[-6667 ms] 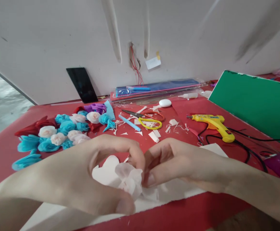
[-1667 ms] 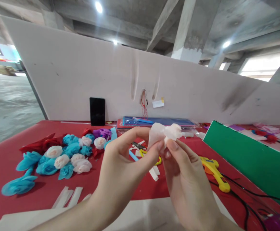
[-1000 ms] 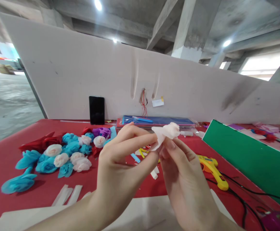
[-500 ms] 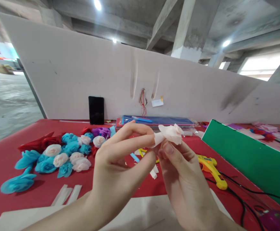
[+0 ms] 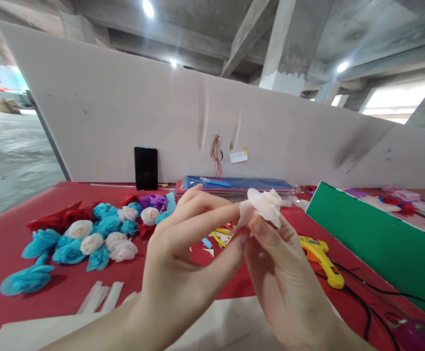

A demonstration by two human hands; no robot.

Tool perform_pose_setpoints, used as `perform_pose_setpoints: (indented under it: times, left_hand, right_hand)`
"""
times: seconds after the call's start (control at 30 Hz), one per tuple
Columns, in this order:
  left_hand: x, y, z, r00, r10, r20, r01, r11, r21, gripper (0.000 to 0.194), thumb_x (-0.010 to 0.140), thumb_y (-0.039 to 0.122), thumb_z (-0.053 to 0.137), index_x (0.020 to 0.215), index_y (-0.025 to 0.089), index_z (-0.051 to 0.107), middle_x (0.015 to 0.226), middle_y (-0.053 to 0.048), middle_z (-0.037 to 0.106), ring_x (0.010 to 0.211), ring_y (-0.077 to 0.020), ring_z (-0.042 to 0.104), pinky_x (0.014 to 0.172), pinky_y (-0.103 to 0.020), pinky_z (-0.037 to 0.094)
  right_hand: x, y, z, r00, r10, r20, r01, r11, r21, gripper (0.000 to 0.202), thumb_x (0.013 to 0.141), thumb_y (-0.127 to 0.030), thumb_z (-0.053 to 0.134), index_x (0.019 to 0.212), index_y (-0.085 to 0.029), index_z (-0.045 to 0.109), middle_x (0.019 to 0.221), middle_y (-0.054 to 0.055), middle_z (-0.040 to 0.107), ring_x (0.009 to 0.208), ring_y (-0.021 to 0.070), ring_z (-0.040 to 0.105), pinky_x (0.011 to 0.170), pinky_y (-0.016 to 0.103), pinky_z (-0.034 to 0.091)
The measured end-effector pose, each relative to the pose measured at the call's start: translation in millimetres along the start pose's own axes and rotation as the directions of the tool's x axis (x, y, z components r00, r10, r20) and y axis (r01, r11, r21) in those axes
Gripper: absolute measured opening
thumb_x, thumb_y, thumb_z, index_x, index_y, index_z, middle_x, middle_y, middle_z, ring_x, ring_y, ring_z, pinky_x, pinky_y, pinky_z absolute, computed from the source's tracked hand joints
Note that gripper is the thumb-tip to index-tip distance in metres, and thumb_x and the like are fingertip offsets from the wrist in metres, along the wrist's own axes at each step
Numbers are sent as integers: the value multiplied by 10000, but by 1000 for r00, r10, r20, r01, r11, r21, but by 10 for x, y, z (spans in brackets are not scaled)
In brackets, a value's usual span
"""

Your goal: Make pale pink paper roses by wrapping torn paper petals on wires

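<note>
Between both hands, above the red table, is a pale pink crepe-paper flower (image 5: 265, 204) with layered, ruffled petals. My left hand (image 5: 194, 248) pinches a loose paper strip (image 5: 244, 214) on the flower's left side between thumb and fingers. The base of the flower is gripped from below by my right hand (image 5: 283, 263), its thumb pressed just under the petals. The right fingers behind the flower are partly hidden. Beneath and behind the hands lie yellow-handled scissors (image 5: 218, 239), partly covered, with small paper scraps (image 5: 208, 252) around them.
Blue, white and red paper flowers (image 5: 106, 225) are heaped at left. White paper strips (image 5: 112, 297) lie in front. A yellow glue gun (image 5: 324, 263) with a black cable and a green board (image 5: 376, 248) are at right. A black tablet (image 5: 146, 168) leans on the white partition (image 5: 161, 107).
My left hand has moved slightly right, its fingertips closer to the petals, and the free strip looks shorter. The flower has turned a little in my right hand.
</note>
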State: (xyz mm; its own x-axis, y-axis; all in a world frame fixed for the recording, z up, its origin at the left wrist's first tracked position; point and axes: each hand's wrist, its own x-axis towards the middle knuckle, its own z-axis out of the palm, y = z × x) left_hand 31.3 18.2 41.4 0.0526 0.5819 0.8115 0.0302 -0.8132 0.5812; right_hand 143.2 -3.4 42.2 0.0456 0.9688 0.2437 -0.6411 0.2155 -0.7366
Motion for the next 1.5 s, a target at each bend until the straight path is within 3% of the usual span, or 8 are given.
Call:
perform_pose_setpoints:
  times: [0.23, 0.43, 0.53, 0.63, 0.73, 0.9, 1.2, 1.5]
  left_hand:
    - [-12, -23, -30, 997, 64, 33, -65, 998, 24, 289, 801, 42, 599, 919, 266, 737, 774, 25, 696, 743, -163, 587, 739, -330, 474]
    - [65, -60, -155, 976, -216, -17, 206, 951, -230, 257, 896, 199, 540, 794, 314, 746, 772, 44, 739, 747, -145, 646, 701, -240, 506]
    - [171, -79, -216, 949, -313, 45, 316, 930, -186, 246, 853, 214, 556, 696, 285, 731, 732, 33, 740, 728, -146, 688, 624, -193, 531]
    - [256, -129, -264, 911, -322, 256, 355, 930, -94, 257, 846, 257, 559, 649, 259, 724, 710, 14, 752, 725, -175, 715, 630, -211, 556]
    - [301, -147, -312, 897, -283, 341, 315, 948, -42, 314, 868, 330, 564, 609, 240, 717, 658, 28, 734, 669, -154, 699, 631, -196, 547]
    - [362, -28, -374, 875, -242, 420, 226, 970, 89, 451, 885, 375, 490, 519, 192, 679, 462, 36, 583, 405, -68, 495, 350, -130, 314]
    - [356, 48, -354, 824, -365, 434, 456, 881, -125, 300, 821, 311, 576, 569, 211, 705, 591, 23, 718, 623, -149, 704, 552, -201, 539]
    - [329, 81, -362, 778, -421, 466, 547, 819, -173, 267, 813, 283, 568, 607, 215, 723, 634, 12, 744, 623, -159, 717, 537, -210, 555]
  right_hand:
    - [49, -62, -18, 1000, -24, 19, 25, 999, -39, 72, 711, -221, 831, 728, -256, 771, 711, -88, 741, 689, 22, 653, 684, 58, 516]
    - [129, -119, -126, 969, -214, 125, 243, 921, -305, 141, 728, -181, 803, 776, -307, 760, 727, -71, 718, 673, 88, 631, 683, 205, 535]
    - [144, -174, -164, 878, -314, 362, 471, 707, -527, 243, 723, -84, 767, 806, -313, 758, 719, -55, 703, 669, 129, 584, 671, 282, 506]
    - [143, -245, -155, 711, -303, 635, 694, 444, -566, 271, 739, -26, 717, 823, -280, 762, 717, -27, 732, 667, 156, 579, 691, 333, 496]
    - [131, -299, -137, 616, -244, 749, 777, 340, -529, 253, 786, -31, 664, 845, -257, 762, 705, -9, 735, 673, 164, 604, 688, 331, 506]
    - [118, -343, -155, 662, -229, 714, 729, 416, -543, 274, 784, -48, 681, 911, -274, 769, 726, -10, 737, 664, 158, 591, 696, 334, 509]
    - [146, -393, -176, 820, -65, 568, 477, 627, -616, 323, 730, -26, 720, 888, -299, 790, 734, -16, 724, 700, 168, 596, 688, 328, 513]
    - [170, -447, -215, 851, -4, 526, 407, 638, -654, 218, 741, -71, 716, 822, -266, 768, 716, -16, 675, 690, 155, 568, 689, 325, 490]
